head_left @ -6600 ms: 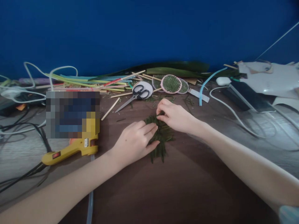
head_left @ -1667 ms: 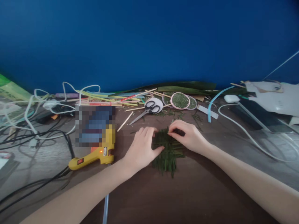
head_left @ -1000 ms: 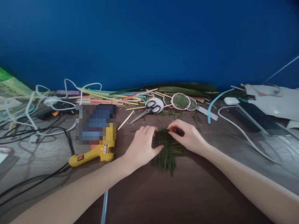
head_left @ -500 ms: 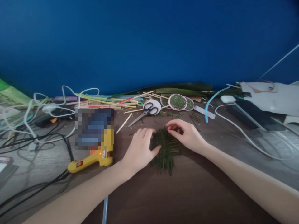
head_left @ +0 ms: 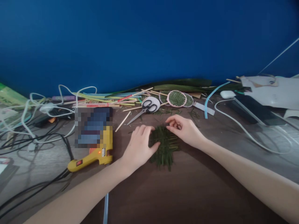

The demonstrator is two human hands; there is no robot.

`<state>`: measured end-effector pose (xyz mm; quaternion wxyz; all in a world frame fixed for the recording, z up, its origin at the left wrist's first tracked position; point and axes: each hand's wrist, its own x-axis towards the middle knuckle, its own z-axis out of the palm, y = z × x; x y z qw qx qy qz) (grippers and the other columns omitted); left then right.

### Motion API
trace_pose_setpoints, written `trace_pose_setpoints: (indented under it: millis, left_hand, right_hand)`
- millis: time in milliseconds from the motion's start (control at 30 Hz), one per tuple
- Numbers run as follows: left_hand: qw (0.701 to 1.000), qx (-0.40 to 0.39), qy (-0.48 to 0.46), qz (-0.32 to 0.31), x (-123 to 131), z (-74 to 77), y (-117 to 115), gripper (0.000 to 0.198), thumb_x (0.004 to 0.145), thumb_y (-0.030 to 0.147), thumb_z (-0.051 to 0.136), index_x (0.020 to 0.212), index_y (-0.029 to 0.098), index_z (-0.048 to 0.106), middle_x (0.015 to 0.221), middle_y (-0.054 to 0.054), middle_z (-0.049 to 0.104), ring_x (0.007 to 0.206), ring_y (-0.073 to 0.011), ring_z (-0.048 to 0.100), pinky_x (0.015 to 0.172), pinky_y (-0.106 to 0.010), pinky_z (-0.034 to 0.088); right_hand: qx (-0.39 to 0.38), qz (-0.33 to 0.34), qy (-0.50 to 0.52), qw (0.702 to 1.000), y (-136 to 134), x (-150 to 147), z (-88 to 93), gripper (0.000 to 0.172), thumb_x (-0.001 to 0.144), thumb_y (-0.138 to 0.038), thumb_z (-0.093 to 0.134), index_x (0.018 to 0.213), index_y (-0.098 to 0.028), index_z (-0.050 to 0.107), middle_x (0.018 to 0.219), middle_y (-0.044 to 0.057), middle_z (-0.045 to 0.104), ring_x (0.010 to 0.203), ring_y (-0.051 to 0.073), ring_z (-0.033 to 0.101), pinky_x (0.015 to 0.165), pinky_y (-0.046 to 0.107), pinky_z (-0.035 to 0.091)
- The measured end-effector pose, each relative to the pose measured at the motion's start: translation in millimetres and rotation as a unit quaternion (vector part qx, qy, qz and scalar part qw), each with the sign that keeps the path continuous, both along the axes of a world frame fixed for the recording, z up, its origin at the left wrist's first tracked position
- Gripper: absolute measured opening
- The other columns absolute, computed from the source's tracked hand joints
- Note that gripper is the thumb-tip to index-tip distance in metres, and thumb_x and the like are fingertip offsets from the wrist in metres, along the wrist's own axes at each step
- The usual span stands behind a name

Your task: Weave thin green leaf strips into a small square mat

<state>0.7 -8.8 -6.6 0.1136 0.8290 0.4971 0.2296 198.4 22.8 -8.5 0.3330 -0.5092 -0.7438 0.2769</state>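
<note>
A mat of crossed, woven dark green leaf strips [head_left: 163, 149] lies flat on the brown table in front of me. My left hand [head_left: 140, 144] rests at its left side, thumb and fingers apart, with the thumb on the strips. At the upper right corner of the weave, my right hand [head_left: 181, 126] has its thumb and forefinger pinched close together. Whatever sits between those fingertips is too small to make out. Loose strip ends stick out at the mat's right and lower edges.
Left of my hands stands a yellow glue gun [head_left: 102, 155], its light lit, beside a pixelated patch. Behind are scissors [head_left: 146, 109], small round woven fans [head_left: 177, 98], and coloured sticks [head_left: 112, 101]. A phone [head_left: 259, 110] and white cable [head_left: 240, 126] lie right, more cables left.
The whole view has shifted slightly. My hands hold nearly the same pose around the woven leaf strips, the right thumb and forefinger still at the upper right corner.
</note>
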Motion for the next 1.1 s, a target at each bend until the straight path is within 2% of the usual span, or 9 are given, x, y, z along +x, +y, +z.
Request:
trace_pose_setpoints:
  millis: [467, 667, 800, 967, 1100]
  left_hand:
    - [1.000, 0.018, 0.020, -0.009, 0.1, 1.4, 0.1, 0.026, 0.074, 0.024, 0.061, 0.094, 0.017, 0.048, 0.089, -0.005, 0.055, 0.086, -0.0224, 0.050, 0.075, -0.037, 0.043]
    - [0.991, 0.079, 0.102, -0.028, -0.2, 6.0, -2.2, 0.015, 0.078, 0.028, 0.057, 0.087, 0.016, 0.052, 0.086, -0.006, 0.058, 0.083, -0.0227, 0.051, 0.071, -0.036, 0.043]
    - [0.973, 0.150, 0.167, -0.051, -0.7, 8.1, -4.4, 0.015, 0.083, 0.030, 0.051, 0.084, 0.017, 0.057, 0.075, -0.004, 0.059, 0.076, -0.0216, 0.053, 0.068, -0.036, 0.039]
    - [0.964, 0.183, 0.187, -0.053, -2.0, 7.6, -4.2, 0.020, 0.085, 0.029, 0.047, 0.093, 0.017, 0.060, 0.074, -0.004, 0.059, 0.075, -0.0209, 0.053, 0.067, -0.036, 0.037]
    - [0.963, 0.184, 0.191, -0.045, -4.4, 7.9, -2.2, 0.022, 0.086, 0.030, 0.045, 0.094, 0.018, 0.061, 0.076, -0.005, 0.058, 0.076, -0.0213, 0.052, 0.066, -0.035, 0.036]
  right_hand:
    - [-0.088, 0.080, -0.014, 0.993, 4.5, 7.4, 9.3, 0.014, 0.071, -0.019, 0.053, 0.085, -0.019, 0.054, 0.064, -0.003, 0.055, 0.055, 0.009, 0.048, 0.054, 0.023, 0.038]
    - [-0.104, 0.132, -0.005, 0.986, 5.3, 10.5, 11.6, 0.015, 0.071, -0.016, 0.054, 0.085, -0.019, 0.051, 0.062, -0.004, 0.052, 0.054, 0.008, 0.040, 0.053, 0.021, 0.034]
    - [-0.112, 0.157, -0.002, 0.981, 4.7, 11.2, 13.8, 0.017, 0.071, -0.017, 0.055, 0.087, -0.019, 0.051, 0.061, -0.005, 0.049, 0.053, 0.008, 0.036, 0.052, 0.021, 0.032]
    - [-0.074, 0.127, -0.025, 0.989, 5.7, 11.1, 11.9, 0.010, 0.073, -0.017, 0.053, 0.083, -0.018, 0.054, 0.061, -0.005, 0.046, 0.054, 0.008, 0.041, 0.052, 0.022, 0.034]
    - [0.013, 0.110, -0.034, 0.993, 5.7, 9.2, 7.8, 0.009, 0.074, -0.013, 0.052, 0.080, -0.018, 0.057, 0.080, 0.001, 0.051, 0.058, 0.008, 0.044, 0.055, 0.023, 0.037]
